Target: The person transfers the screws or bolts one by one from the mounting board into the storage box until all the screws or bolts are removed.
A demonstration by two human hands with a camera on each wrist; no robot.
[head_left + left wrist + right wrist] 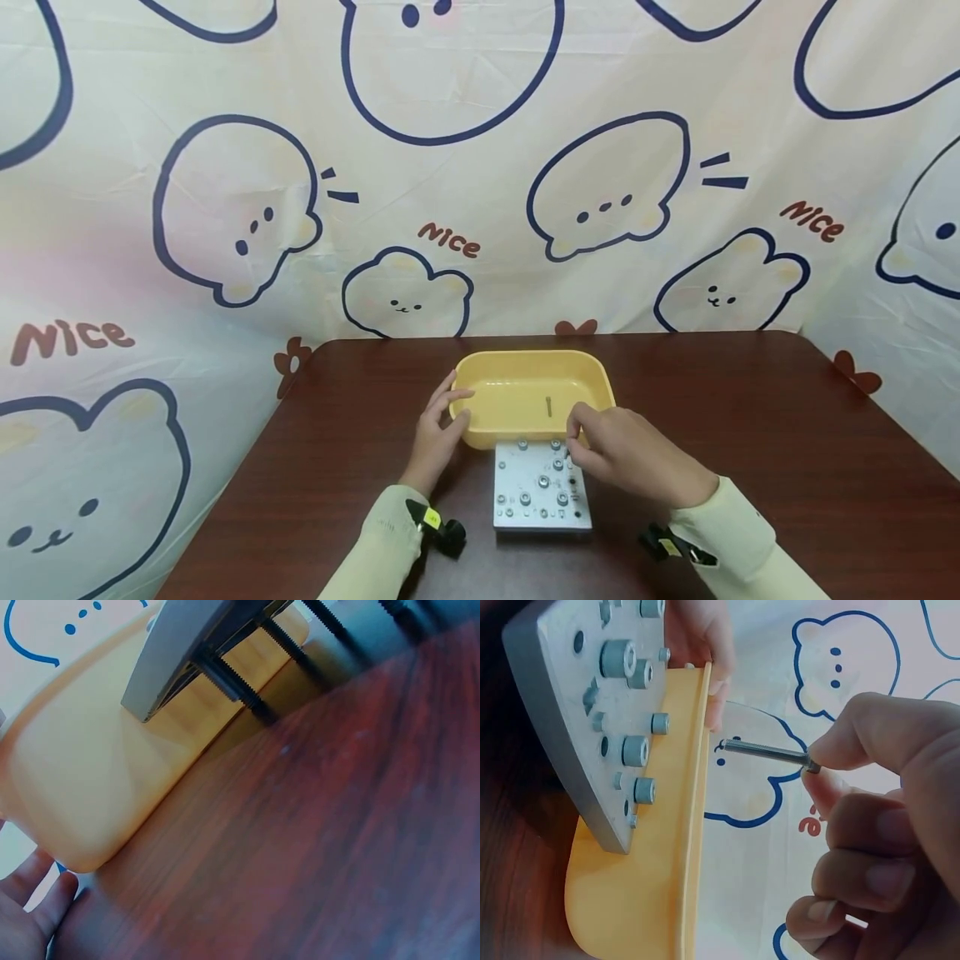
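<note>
My left hand (437, 429) gripped the tray (502, 412) at its left rim, presumably steadying it | plate (512, 487) stood by the tray's near edge | loose bolt (548, 407) lay inside | right hand (622, 450), near plate's far right corner, pinched held bolt (769, 752) headwise, likely freeing its shank

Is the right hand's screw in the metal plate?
No, the right wrist view shows the right hand pinching the screw clear of the metal plate.

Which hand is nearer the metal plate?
Right hand: it pinches a screw near the metal plate, by its right edge; the left hand is farther left, holding the yellow tray.
</note>
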